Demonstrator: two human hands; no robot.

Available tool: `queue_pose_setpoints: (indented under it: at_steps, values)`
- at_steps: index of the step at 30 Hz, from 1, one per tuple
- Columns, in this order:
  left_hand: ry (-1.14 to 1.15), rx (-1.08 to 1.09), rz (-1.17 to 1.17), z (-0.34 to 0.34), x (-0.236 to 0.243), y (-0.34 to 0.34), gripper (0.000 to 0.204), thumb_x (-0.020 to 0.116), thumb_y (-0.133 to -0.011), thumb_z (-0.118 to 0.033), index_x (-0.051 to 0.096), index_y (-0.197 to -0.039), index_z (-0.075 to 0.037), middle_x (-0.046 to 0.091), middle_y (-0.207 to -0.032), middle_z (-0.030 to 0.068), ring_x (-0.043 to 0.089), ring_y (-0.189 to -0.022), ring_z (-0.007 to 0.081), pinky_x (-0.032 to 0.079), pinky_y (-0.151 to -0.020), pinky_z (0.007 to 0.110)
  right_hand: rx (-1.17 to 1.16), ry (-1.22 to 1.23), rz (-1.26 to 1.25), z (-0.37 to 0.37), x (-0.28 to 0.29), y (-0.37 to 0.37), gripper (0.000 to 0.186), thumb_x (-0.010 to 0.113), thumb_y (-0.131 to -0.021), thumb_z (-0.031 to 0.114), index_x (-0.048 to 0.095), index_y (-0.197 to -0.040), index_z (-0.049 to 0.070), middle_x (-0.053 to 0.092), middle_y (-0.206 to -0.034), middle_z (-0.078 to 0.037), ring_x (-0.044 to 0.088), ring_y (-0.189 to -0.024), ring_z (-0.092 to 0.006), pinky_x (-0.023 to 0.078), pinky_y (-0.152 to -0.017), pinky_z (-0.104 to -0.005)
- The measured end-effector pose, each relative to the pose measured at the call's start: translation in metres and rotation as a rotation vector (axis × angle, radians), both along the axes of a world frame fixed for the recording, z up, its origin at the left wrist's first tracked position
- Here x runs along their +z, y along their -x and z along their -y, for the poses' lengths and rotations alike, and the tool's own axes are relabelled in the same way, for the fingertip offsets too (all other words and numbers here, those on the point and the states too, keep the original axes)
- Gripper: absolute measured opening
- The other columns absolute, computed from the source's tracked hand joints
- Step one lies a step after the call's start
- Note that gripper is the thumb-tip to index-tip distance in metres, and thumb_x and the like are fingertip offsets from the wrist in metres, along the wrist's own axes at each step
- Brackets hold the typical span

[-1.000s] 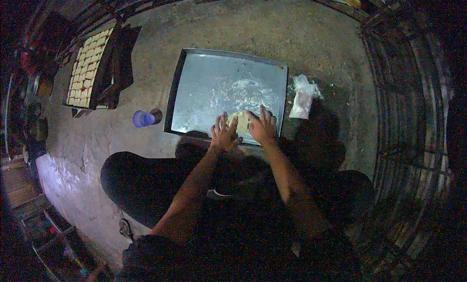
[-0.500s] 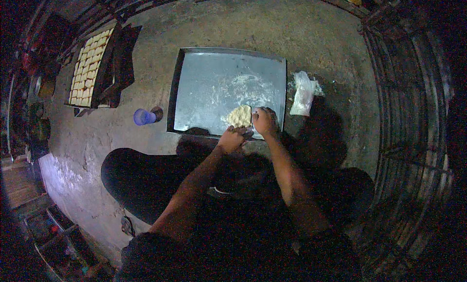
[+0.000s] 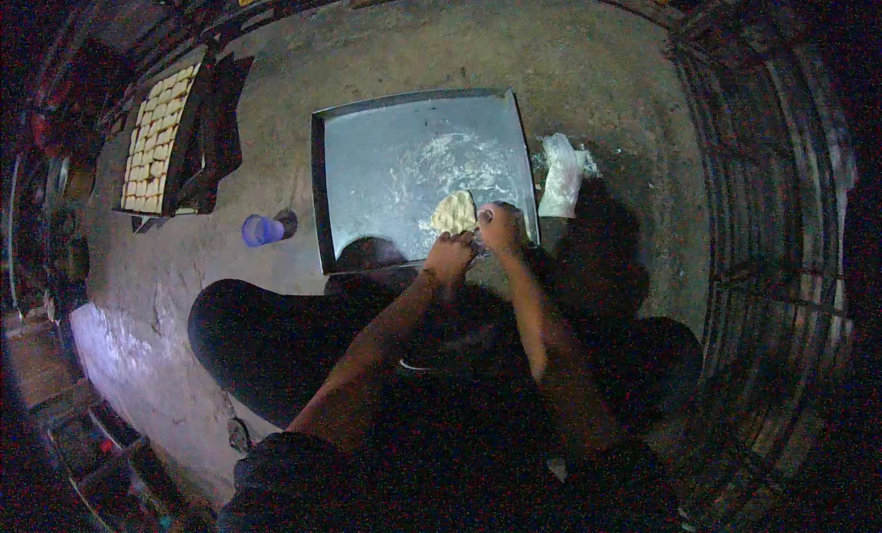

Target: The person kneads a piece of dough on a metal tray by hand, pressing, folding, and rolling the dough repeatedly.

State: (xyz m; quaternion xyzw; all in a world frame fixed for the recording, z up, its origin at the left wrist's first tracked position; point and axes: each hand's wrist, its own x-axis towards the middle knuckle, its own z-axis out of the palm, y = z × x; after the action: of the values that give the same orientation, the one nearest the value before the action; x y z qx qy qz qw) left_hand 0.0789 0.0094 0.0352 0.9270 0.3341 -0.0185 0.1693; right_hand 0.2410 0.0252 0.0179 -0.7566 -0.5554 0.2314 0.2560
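Note:
A shallow metal tray (image 3: 377,152), dusted with flour on its right half, lies on the floor in front of me. A pale lump of dough (image 3: 452,209) sits near its front right. My left hand (image 3: 450,255) has curled fingers at the dough's near side, by the tray's front edge; what is in them is unclear. Just right of the dough, my right hand (image 3: 497,226) is closed, and I cannot make out whether it grips anything. A white plastic bag (image 3: 561,179) with spilled powder around it lies right of the tray.
A tray of pale rolls in rows (image 3: 162,138) stands at the upper left. A blue plastic cup (image 3: 261,230) is on the floor (image 3: 441,32) left of my tray. Dark racks or slats (image 3: 763,257) line the right side, and compartments (image 3: 101,455) sit at the lower left.
Both hands, spread around the dough a second ago, have curled closed on its near and right sides. Since half a second ago the tray has turned somewhat anticlockwise.

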Motion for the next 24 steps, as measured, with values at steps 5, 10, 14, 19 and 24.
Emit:
queue_pose_setpoints:
  at_steps: [5, 10, 14, 19, 24]
  values:
    - [0.011, 0.048, 0.033, 0.006, -0.004, 0.014, 0.030, 0.064, -0.076, -0.017, 0.068, -0.105, -0.011, 0.061, -0.111, 0.0102, 0.062, -0.106, 0.0262, 0.048, -0.087, 0.041, -0.010, 0.096, -0.025, -0.004, 0.008, 0.014, 0.028, 0.067, -0.084, 0.023, 0.067, -0.105, 0.005, 0.069, -0.096, -0.018, 0.066, -0.092, -0.0363, 0.049, -0.086, -0.0449]
    - [0.116, 0.037, -0.083, 0.001, 0.009, 0.018, 0.034, 0.061, -0.084, -0.025, 0.064, -0.116, -0.011, 0.062, -0.113, 0.0128, 0.061, -0.108, 0.0293, 0.047, -0.091, 0.044, -0.048, 0.103, 0.173, -0.016, -0.021, 0.023, 0.048, 0.068, -0.083, 0.030, 0.057, -0.122, 0.003, 0.060, -0.116, -0.023, 0.057, -0.110, -0.0394, 0.044, -0.095, -0.0473]
    - [0.172, 0.229, 0.159, 0.003, 0.008, 0.034, 0.045, 0.058, -0.090, -0.036, 0.056, -0.123, -0.006, 0.058, -0.119, 0.0160, 0.056, -0.112, 0.0341, 0.044, -0.095, 0.047, 0.055, 0.019, 0.291, -0.021, -0.021, 0.026, 0.059, 0.074, -0.079, 0.035, 0.053, -0.123, 0.001, 0.053, -0.122, -0.025, 0.049, -0.118, -0.0412, 0.043, -0.095, -0.0481]
    - [0.272, 0.625, 0.307, -0.010, -0.022, 0.063, 0.050, 0.058, -0.093, -0.035, 0.048, -0.126, 0.001, 0.052, -0.123, 0.0212, 0.051, -0.112, 0.0392, 0.044, -0.094, 0.048, 0.133, 0.088, 0.221, -0.034, 0.000, 0.037, 0.051, 0.080, -0.072, 0.032, 0.058, -0.106, 0.001, 0.059, -0.105, -0.020, 0.059, -0.101, -0.0380, 0.048, -0.085, -0.0446]
    - [0.353, 0.818, 0.776, -0.026, -0.040, 0.058, 0.046, 0.060, -0.093, -0.031, 0.049, -0.119, 0.004, 0.059, -0.112, 0.0239, 0.058, -0.100, 0.0408, 0.045, -0.091, 0.047, 0.128, 0.036, 0.092, -0.031, 0.013, 0.042, 0.046, 0.082, -0.070, 0.029, 0.064, -0.103, 0.003, 0.065, -0.101, -0.018, 0.064, -0.096, -0.0348, 0.050, -0.083, -0.0425]
